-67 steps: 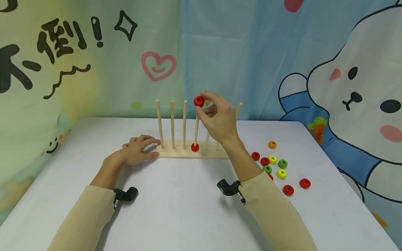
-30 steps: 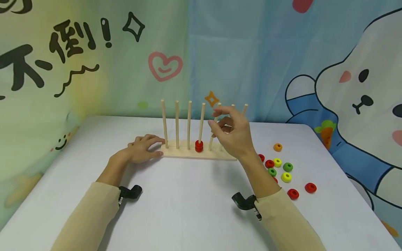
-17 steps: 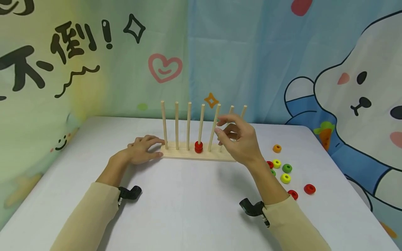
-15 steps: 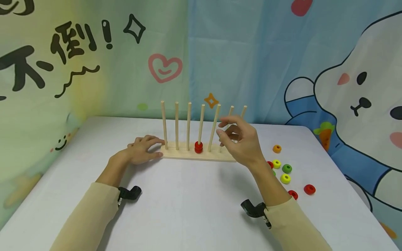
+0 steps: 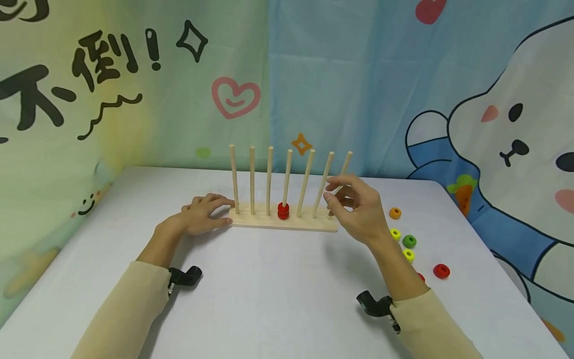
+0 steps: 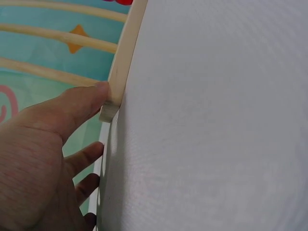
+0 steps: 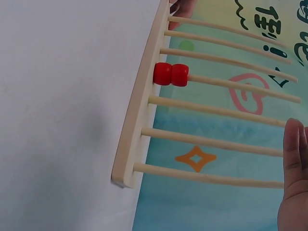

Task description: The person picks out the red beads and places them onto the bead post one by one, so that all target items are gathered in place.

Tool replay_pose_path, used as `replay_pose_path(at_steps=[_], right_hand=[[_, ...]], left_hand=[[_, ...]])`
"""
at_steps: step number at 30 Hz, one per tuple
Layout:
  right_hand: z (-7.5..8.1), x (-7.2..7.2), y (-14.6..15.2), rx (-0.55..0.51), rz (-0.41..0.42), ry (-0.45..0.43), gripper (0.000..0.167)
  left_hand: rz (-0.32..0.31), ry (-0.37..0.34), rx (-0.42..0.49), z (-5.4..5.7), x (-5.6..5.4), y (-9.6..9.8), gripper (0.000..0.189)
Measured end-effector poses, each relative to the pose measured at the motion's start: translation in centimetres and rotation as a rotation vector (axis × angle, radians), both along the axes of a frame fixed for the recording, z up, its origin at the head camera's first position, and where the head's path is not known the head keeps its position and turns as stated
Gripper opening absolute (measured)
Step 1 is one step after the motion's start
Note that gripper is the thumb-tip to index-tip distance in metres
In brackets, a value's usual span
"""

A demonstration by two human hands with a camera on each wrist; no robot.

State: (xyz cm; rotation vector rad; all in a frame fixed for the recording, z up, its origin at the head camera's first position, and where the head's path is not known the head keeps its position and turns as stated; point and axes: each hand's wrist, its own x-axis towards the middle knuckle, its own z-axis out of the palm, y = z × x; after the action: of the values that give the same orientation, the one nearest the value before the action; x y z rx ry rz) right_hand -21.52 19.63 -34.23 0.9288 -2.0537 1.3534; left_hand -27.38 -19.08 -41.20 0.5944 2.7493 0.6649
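A wooden peg stand [image 5: 264, 222] with a row of several upright pegs is on the white table. Two red beads [image 5: 283, 211] sit stacked at the bottom of its middle peg, side by side in the right wrist view, where the red beads [image 7: 171, 74] look rounded. My left hand [image 5: 202, 214] holds the stand's left end between thumb and index finger; in the left wrist view the thumb [image 6: 91, 96] lies against the end. My right hand [image 5: 356, 209], fingers loosely bent and holding nothing, hovers by the rightmost pegs, partly covering them.
Loose beads lie on the right of the table: an orange bead [image 5: 395, 213], a green bead [image 5: 409, 241], a yellow bead [image 5: 408, 255] and a red bead [image 5: 441, 271] among them. My right forearm hides some. A printed cloth [image 5: 341, 75] hangs behind the table.
The right hand has set a second red bead on the middle peg, let it go, and drawn away rightward and down. The left hand stays at the stand's end.
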Motion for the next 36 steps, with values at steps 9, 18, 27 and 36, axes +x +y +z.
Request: replay_pose_path(at_steps=[9,18,27,36], right_hand=[[-0.5,0.6,2.0,0.051,-0.008,-0.011,0.033],[-1.6,1.7,4.3,0.137,-0.13,-0.079,0.036],[-0.2,3.5,4.6,0.182,-0.155,-0.054,0.031],[-0.3,4.6,6.6,0.194,-0.166,-0.071,0.031]], left_hand=[[-0.002,-0.002,0.011,-0.2,0.0,0.3,0.058],[-0.002,0.008,0.002,-0.4,0.0,0.3,0.057],[0.004,0.007,-0.002,-0.2,0.2,-0.1,0.058],[-0.005,0.008,0.007,0.0,0.3,-0.1,0.059]])
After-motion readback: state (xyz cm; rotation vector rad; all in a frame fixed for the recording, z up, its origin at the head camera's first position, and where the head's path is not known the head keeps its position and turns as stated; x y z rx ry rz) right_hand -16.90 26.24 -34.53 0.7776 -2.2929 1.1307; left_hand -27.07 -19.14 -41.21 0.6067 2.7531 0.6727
